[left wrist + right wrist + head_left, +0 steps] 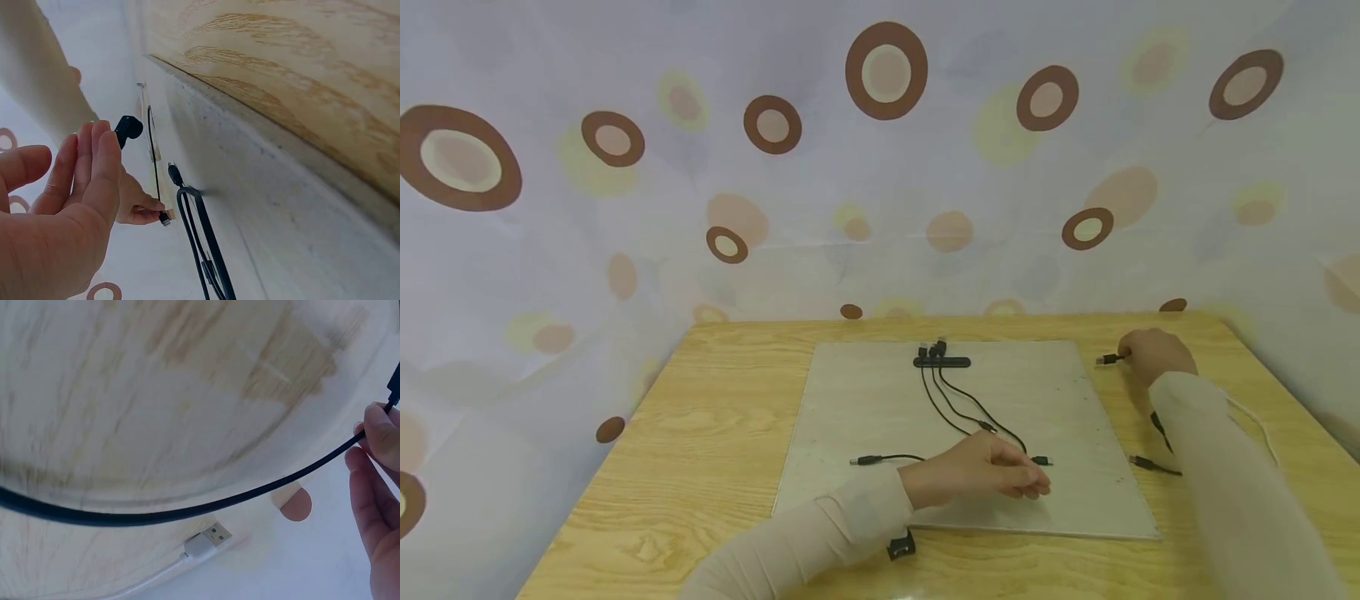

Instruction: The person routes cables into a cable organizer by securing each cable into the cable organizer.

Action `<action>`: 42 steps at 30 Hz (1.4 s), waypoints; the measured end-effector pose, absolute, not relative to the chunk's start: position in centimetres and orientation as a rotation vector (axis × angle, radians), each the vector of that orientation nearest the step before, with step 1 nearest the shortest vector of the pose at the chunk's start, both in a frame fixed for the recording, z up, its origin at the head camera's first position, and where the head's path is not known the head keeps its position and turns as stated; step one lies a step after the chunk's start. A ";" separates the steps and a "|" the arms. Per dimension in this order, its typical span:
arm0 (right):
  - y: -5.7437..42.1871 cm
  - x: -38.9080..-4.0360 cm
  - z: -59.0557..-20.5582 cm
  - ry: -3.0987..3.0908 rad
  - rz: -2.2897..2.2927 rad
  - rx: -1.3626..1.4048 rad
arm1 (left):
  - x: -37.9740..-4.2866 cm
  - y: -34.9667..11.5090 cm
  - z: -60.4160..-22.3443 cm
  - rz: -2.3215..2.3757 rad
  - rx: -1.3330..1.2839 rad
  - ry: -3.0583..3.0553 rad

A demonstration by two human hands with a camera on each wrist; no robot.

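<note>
At the far right of the table, my right hand pinches a black USB cable between thumb and finger just behind its plug. The cable trails back along the forearm in the right wrist view. My left hand hovers over the pale board, fingers loosely extended and holding nothing. Close to its fingertips lies a black plug. Toward the board's back edge, a black cable holder strip has three black cables running through its left part. Their middle stretches pass partly behind the left hand.
A black cable with a barrel plug lies left on the board. Beyond the right edge are another black cable plug and a white USB cable. A small black piece sits by the front edge. Patterned sheeting backs the table.
</note>
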State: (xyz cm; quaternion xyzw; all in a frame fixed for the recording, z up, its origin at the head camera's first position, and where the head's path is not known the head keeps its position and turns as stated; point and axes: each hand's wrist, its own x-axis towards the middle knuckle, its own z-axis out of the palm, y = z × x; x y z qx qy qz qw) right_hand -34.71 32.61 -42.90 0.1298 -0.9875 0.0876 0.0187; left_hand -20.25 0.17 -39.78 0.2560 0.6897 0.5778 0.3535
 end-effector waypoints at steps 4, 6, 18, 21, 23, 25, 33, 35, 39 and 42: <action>32.8 -34.5 -42.1 -3.043 0.251 0.436 | -20.1 0.1 -39.8 1.484 0.664 1.784; 33.0 -34.5 -41.8 -3.026 0.236 0.448 | -20.1 0.1 -39.8 1.489 0.661 1.784; 34.9 -34.3 -39.9 -2.924 0.314 0.504 | -20.1 -0.1 -40.2 1.503 0.666 1.785; 35.1 -33.9 -39.0 -2.857 0.322 0.489 | -20.1 -0.2 -40.4 1.504 0.656 1.785; 35.2 -33.8 -38.4 -2.839 0.344 0.433 | -20.1 -0.2 -40.5 1.509 0.659 1.776; 35.4 -33.9 -37.8 -2.822 0.370 0.396 | -20.1 -0.2 -40.5 1.515 0.669 1.766; 35.7 -33.2 -35.3 -2.721 0.443 0.309 | -20.2 -0.2 -40.0 1.513 0.656 1.752; 35.4 -33.0 -34.8 -2.674 0.461 0.299 | -20.1 -0.2 -40.0 1.513 0.646 1.755; 34.7 -32.9 -33.9 -2.555 0.459 0.340 | -20.1 -0.3 -40.1 1.512 0.625 1.772; 34.0 -32.9 -33.2 -2.477 0.447 0.367 | -20.1 -0.3 -40.2 1.517 0.615 1.775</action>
